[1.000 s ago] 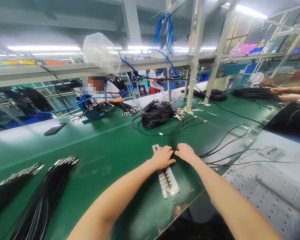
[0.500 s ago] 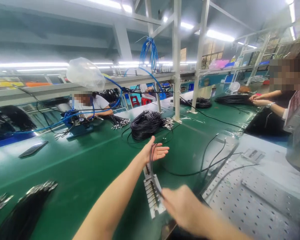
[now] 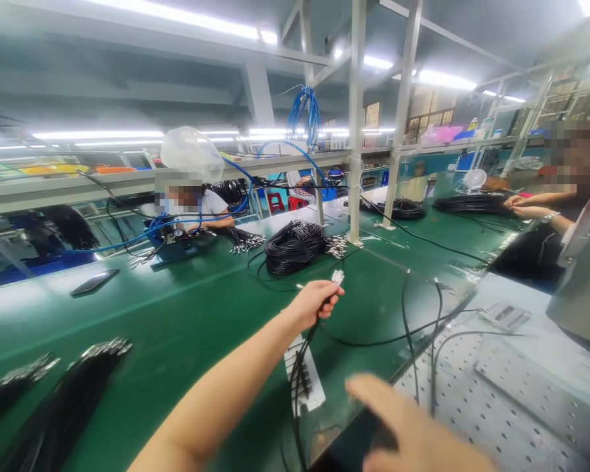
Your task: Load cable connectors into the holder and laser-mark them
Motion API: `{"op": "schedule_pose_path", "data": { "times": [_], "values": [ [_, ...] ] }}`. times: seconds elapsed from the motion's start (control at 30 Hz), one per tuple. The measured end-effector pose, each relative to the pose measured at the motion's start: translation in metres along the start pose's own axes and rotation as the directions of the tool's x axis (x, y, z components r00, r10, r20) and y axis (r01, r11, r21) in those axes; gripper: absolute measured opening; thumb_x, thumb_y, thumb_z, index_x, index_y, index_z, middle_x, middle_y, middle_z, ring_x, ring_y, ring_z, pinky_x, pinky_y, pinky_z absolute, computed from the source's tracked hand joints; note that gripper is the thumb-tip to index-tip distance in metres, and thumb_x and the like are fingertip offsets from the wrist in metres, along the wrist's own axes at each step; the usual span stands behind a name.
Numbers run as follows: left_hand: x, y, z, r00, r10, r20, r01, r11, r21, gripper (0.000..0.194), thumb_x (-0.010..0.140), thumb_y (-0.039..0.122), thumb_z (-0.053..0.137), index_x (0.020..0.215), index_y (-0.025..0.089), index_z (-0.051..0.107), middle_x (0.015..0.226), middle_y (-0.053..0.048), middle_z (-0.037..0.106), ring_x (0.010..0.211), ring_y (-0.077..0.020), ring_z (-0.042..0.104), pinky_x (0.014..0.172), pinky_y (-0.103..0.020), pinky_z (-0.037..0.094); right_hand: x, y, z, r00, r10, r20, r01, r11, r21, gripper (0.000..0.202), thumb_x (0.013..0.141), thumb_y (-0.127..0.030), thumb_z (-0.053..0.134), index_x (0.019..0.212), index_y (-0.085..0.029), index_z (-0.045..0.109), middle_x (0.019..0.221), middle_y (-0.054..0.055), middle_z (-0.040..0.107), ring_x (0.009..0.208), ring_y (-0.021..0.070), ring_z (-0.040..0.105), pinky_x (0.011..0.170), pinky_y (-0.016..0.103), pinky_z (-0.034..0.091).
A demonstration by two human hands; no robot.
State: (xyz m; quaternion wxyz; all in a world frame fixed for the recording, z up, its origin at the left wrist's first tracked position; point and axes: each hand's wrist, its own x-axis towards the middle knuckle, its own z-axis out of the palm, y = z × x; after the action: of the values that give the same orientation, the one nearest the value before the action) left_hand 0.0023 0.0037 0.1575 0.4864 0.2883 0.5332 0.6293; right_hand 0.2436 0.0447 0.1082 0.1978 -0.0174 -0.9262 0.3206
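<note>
My left hand (image 3: 317, 305) is closed round a few black cables (image 3: 299, 373), with their pale connector ends (image 3: 338, 278) sticking out past the thumb. The cables hang down from it over a light metal slotted fixture (image 3: 311, 380) on the green table. My right hand (image 3: 393, 419), blurred, is at the bottom right, fingers apart and holding nothing, to the right of the fixture. Beyond my left hand lies a coiled bundle of black cables (image 3: 295, 248) with silvery ends.
Cable bundles (image 3: 63, 406) lie at the lower left, near a phone (image 3: 94, 282). A perforated metal plate (image 3: 501, 400) is at the right. Frame posts (image 3: 356, 131) rise behind. One person sits across the table (image 3: 177, 328); another person's hands (image 3: 526, 206) work at the far right.
My left hand has closed round the cables, whose connector ends now show above it. My right hand has let go of them and moved right and down. The view has shifted slightly.
</note>
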Motion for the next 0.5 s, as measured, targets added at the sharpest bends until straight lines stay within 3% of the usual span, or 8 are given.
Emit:
{"op": "schedule_pose_path", "data": {
  "times": [0.07,0.13,0.2,0.23,0.3,0.4,0.43,0.5],
  "values": [
    [-0.020,-0.006,0.014,0.999,0.012,0.039,-0.014,0.998,0.066,0.024,0.072,0.033,0.064,0.072,0.009,0.057,0.051,0.004,0.044,0.035,-0.0010,0.029,0.033,-0.014,0.013,0.038,0.008,-0.023,0.999,-0.028,-0.041,0.033,0.992,0.123,0.072,0.078,-0.059,0.051,0.137,-0.024,0.031,0.141,0.009,0.035,0.127,0.0257,0.036,0.102,0.040,0.036],
    [-0.036,-0.011,0.026,0.996,0.006,0.085,-0.017,0.991,0.132,0.030,0.070,0.039,0.064,0.071,0.010,0.056,0.049,0.004,0.044,0.033,-0.0009,0.027,0.032,-0.014,0.012,0.077,0.008,-0.038,0.982,-0.045,-0.185,0.089,0.968,0.235,0.074,0.083,-0.061,0.040,0.142,-0.021,0.019,0.148,0.008,0.020,0.135,0.0240,0.020,0.109,0.043,0.023],
    [-0.048,-0.016,0.034,0.994,-0.006,0.109,-0.012,0.985,0.172,0.034,0.069,0.045,0.063,0.071,0.012,0.055,0.048,0.005,0.044,0.033,-0.0012,0.027,0.032,-0.015,0.012,0.109,0.001,-0.041,0.960,-0.004,-0.280,0.080,0.962,0.262,0.070,0.084,-0.061,0.037,0.140,-0.021,0.026,0.148,0.007,0.022,0.135,0.0232,0.018,0.111,0.044,0.017],
    [-0.052,-0.018,0.037,0.995,-0.011,0.099,-0.007,0.984,0.179,0.035,0.068,0.046,0.063,0.069,0.013,0.053,0.048,0.005,0.044,0.032,-0.0018,0.029,0.031,-0.015,0.014,0.120,-0.003,-0.038,0.964,0.019,-0.264,0.058,0.958,0.282,0.067,0.083,-0.061,0.039,0.136,-0.021,0.036,0.144,0.007,0.030,0.133,0.0243,0.024,0.110,0.044,0.020],
    [-0.058,-0.023,0.038,0.998,-0.012,0.055,0.002,0.984,0.178,0.035,0.066,0.046,0.065,0.066,0.014,0.050,0.048,0.004,0.045,0.034,-0.0036,0.034,0.031,-0.016,0.019,0.133,-0.010,-0.028,0.993,0.069,-0.101,-0.029,0.937,0.349,0.058,0.081,-0.062,0.042,0.119,-0.021,0.056,0.128,0.008,0.052,0.121,0.0271,0.043,0.102,0.044,0.034],
    [-0.066,-0.027,0.037,0.998,-0.043,0.037,0.038,0.992,0.121,0.037,0.065,0.046,0.067,0.065,0.015,0.047,0.051,0.004,0.045,0.037,-0.0048,0.039,0.033,-0.016,0.024,0.136,-0.015,-0.017,0.979,0.113,0.167,-0.183,0.848,0.498,0.052,0.080,-0.061,0.044,0.104,-0.021,0.065,0.106,0.008,0.064,0.096,0.0255,0.060,0.078,0.040,0.050],
    [-0.069,-0.027,0.037,0.996,-0.063,0.062,0.057,0.994,0.089,0.037,0.066,0.046,0.066,0.068,0.015,0.047,0.051,0.004,0.044,0.037,-0.0040,0.036,0.033,-0.015,0.022,0.135,-0.017,-0.016,0.978,0.112,0.177,-0.194,0.802,0.566,0.052,0.079,-0.061,0.046,0.105,-0.021,0.064,0.105,0.008,0.064,0.093,0.0243,0.060,0.074,0.038,0.051],
    [-0.073,-0.021,0.039,0.993,-0.065,0.100,0.065,0.998,0.012,0.037,0.069,0.047,0.066,0.072,0.015,0.047,0.049,0.007,0.038,0.034,-0.0017,0.028,0.033,-0.014,0.015,0.132,-0.021,-0.014,0.992,0.110,0.060,-0.118,0.672,0.731,0.054,0.075,-0.062,0.052,0.108,-0.021,0.060,0.106,0.008,0.062,0.097,0.0223,0.058,0.076,0.036,0.049]
  ]
}}
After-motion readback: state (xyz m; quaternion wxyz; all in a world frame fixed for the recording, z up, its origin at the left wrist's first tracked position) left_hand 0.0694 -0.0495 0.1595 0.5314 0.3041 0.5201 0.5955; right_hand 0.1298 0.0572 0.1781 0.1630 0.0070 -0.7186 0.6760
